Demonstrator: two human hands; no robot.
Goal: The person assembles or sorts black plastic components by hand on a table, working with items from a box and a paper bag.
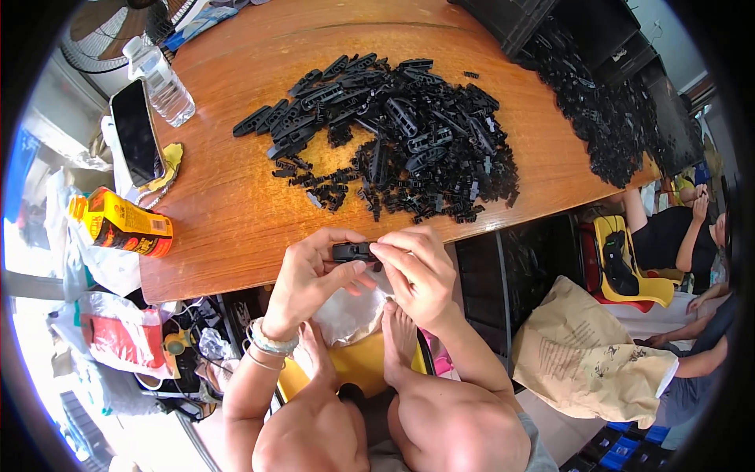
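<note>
Head view. Two bare hands, left (311,271) and right (421,271), meet at the near edge of one table (212,228), with one black part (351,252) between them. Also present: one main heap (409,130) of parts, too many to count; a second heap (605,118) at the right edge; two bottles, one clear (167,90) and one orange and yellow (130,224); and one phone (138,134).

The part lies crosswise between the fingertips. The left thumb and forefinger pinch its left portion, the thumb on the near side, with the other left fingers loosely curved. The right thumb and forefinger close on its right end; the remaining right fingers are bent and bunched together.

The part is short, dark and blocky, apparently of plastic; its finer details are too small to tell. The main heap mixes long, slotted pieces, mostly toward the far edge, with small, clip-like pieces nearer the near edge. One small piece (470,75) lies apart, beyond the heap's far right side. The table is orange-brown, wood-grained and glossy. The phone, dark-screened, and both bottles stand or lie along the left edge. Right of the knees is a creased brown paper sack (586,354).
</note>
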